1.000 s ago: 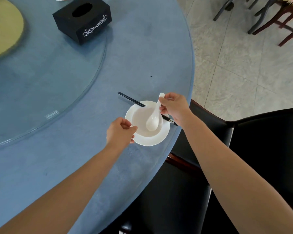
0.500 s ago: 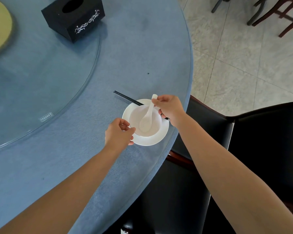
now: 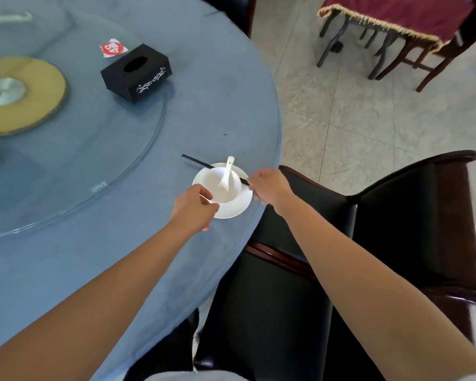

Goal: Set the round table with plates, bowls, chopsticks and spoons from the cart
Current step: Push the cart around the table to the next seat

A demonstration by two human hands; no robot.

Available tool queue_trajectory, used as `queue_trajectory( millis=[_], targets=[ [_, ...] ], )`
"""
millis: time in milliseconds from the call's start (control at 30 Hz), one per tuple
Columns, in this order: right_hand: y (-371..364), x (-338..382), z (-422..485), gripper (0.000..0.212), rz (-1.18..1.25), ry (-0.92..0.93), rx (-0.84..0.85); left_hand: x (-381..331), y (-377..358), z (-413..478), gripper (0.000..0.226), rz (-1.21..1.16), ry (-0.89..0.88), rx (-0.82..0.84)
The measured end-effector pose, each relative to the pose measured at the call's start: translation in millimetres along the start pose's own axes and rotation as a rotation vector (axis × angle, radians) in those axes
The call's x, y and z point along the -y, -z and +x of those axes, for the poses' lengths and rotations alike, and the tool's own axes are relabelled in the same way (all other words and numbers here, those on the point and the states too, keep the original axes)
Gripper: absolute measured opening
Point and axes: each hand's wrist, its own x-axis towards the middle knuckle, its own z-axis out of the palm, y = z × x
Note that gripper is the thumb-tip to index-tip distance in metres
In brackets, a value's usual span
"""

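1. White plate point(image 3: 231, 210) sits at the table point(image 3: 149, 243) edge, bowl point(image 3: 212, 177) and spoon point(image 3: 227, 171) upon it.
2. Left hand point(image 3: 193, 207) pinches the plate's rim; steady it.
3. Right hand point(image 3: 270, 188) grips chopsticks point(image 3: 195, 161) behind the plate; slide them straight beside it.

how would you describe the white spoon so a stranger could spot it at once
At the edge of the round blue table sits a white round plate holding a white bowl. The white spoon leans in that bowl, handle up, unlike the straight black chopsticks beyond.
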Motion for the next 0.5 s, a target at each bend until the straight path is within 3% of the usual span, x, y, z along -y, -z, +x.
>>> queue_trajectory(
  millis=[133,233,400,500],
  targets=[
    [3.6,-1.5,-76.7,0.025,-0.314,0.066,0.064,-19.7,2.9,-42.5,0.007,0.298,-0.173,0.105],
    [11.9,-16.4,-140.6,0.028,-0.413,0.054,0.004,-37.0,-6.6,-63.1,0.018,0.618,-0.383,0.197],
    [11.0,-64.1,-243.1,0.035,-0.387,-0.150,-0.131,-50.3,-34.9,-116.5,0.022,1.008,-0.703,0.510],
    [-13.9,-97.0,-299.6,0.033,-0.259,-0.309,-0.171,-35.8,-63.5,-155.8,0.020,1.208,-0.775,0.744]
  ],
)
